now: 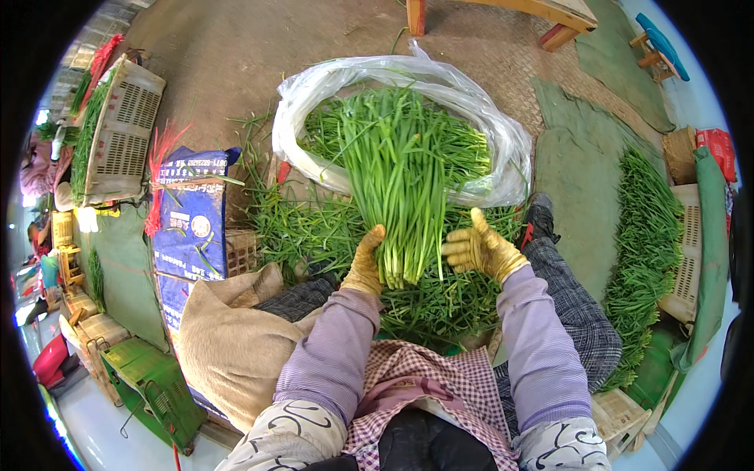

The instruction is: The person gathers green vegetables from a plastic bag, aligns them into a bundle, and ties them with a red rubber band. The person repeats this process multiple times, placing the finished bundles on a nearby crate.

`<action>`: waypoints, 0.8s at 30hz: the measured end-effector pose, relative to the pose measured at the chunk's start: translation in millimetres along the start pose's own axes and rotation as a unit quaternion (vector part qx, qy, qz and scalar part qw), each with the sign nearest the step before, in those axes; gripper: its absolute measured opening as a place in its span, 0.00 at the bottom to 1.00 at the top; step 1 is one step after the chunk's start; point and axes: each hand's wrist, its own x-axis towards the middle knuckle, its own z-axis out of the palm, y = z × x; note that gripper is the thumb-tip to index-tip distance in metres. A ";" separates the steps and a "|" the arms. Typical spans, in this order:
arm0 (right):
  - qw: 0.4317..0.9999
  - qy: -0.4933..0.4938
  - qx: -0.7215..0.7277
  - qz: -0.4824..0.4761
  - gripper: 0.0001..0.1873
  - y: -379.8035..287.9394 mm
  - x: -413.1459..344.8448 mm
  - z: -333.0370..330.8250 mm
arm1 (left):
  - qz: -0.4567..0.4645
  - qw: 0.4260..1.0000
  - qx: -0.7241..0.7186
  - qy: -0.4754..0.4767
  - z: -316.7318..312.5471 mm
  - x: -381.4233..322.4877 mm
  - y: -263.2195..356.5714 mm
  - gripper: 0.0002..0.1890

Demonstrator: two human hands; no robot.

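A bundle of long green leafy stalks, probably garlic chives (400, 176), lies with its pale cut ends towards me. My left hand (366, 259), in a yellow work glove, is against the bundle's left side near those ends; its fingers are hidden beneath the stalks. My right hand (486, 247), gloved too, is just right of the stalks with palm turned in and fingers apart, holding nothing. Beyond my hands, more cut stalks lie inside a ring of clear plastic sheeting (500, 138), partly under the bundle. Loose leaves (436, 312) are heaped below and around my hands.
At left stand a blue printed sack (191, 218) with red ties (154, 200), a plastic crate of greens (126, 123) and a green crate (156, 388). A long row of greens (642, 265) lies at right. A wooden bench (530, 9) is ahead. People sit at far left.
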 end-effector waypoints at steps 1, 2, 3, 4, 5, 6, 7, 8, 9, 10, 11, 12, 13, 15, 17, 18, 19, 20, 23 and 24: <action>0.999 -0.024 0.018 -0.033 0.73 -1.9 6.2 -2.2 | -0.013 1.000 0.018 -0.014 4.4 -6.0 1.5 0.42; 0.996 -0.040 0.041 -0.074 0.68 -3.5 14.0 -2.7 | -0.025 0.998 0.042 -0.034 9.6 -12.8 2.5 0.42; 0.991 -0.038 0.074 -0.109 0.64 -4.5 22.3 -2.3 | -0.047 0.996 0.071 -0.035 15.0 -18.7 3.8 0.40; 0.983 -0.032 0.111 -0.143 0.60 -4.8 31.2 -1.0 | -0.076 0.993 0.070 -0.055 20.4 -27.1 2.7 0.38; 0.973 -0.023 0.148 -0.174 0.56 -3.7 38.6 0.0 | -0.097 0.989 0.103 -0.034 26.0 -31.9 2.9 0.38; 0.962 -0.015 0.186 -0.198 0.52 -1.3 45.8 1.3 | -0.114 0.984 0.133 -0.045 30.8 -37.1 2.1 0.37; 0.951 -0.005 0.223 -0.215 0.48 2.9 50.5 2.0 | -0.157 0.977 0.146 -0.020 35.0 -40.2 2.7 0.39; 0.940 0.002 0.252 -0.228 0.44 7.6 53.4 1.1 | -0.150 0.976 0.156 -0.025 39.2 -40.5 0.0 0.39; 0.931 0.006 0.277 -0.238 0.40 13.6 54.0 -0.2 | -0.143 0.975 0.166 -0.033 42.1 -39.6 -1.5 0.40; 0.923 0.005 0.295 -0.247 0.36 19.5 52.8 -2.4 | -0.132 0.975 0.167 -0.069 44.0 -37.7 -2.9 0.41; 0.917 0.002 0.311 -0.250 0.32 25.8 50.5 -3.6 | -0.129 0.967 0.212 -0.061 45.1 -34.1 -3.2 0.43; 0.911 -0.040 0.303 -0.277 0.33 31.2 46.0 -5.7 | -0.130 0.954 0.265 -0.046 45.0 -32.1 -3.0 0.43; 0.903 -0.082 0.294 -0.303 0.35 36.0 40.7 -7.0 | -0.127 0.940 0.312 -0.052 44.7 -28.8 -2.2 0.43; 0.903 -0.081 0.294 -0.302 0.41 41.7 32.3 -3.9 | -0.130 0.929 0.346 -0.024 42.3 -25.1 1.7 0.45; 0.921 -0.044 0.281 -0.266 0.41 39.0 29.4 4.5 | -0.110 0.945 0.306 -0.027 40.5 -20.7 4.8 0.48; 0.929 -0.035 0.271 -0.250 0.41 35.8 28.2 8.8 | -0.109 0.955 0.275 -0.025 40.7 -17.4 6.3 0.50; 0.935 -0.055 0.253 -0.243 0.40 30.3 28.6 13.3 | -0.061 0.961 0.268 -0.009 40.4 -19.4 6.0 0.51; 0.940 -0.068 0.221 -0.250 0.40 24.8 27.7 16.6 | -0.049 0.958 0.284 0.011 42.9 -12.1 10.4 0.51; 0.960 -0.066 0.115 -0.248 0.41 7.1 24.6 24.7 | -0.014 0.957 0.289 -0.026 52.2 -7.4 17.5 0.49; 0.959 -0.072 0.095 -0.257 0.41 2.6 23.3 28.1 | -0.012 0.950 0.311 -0.034 56.6 -7.1 20.1 0.48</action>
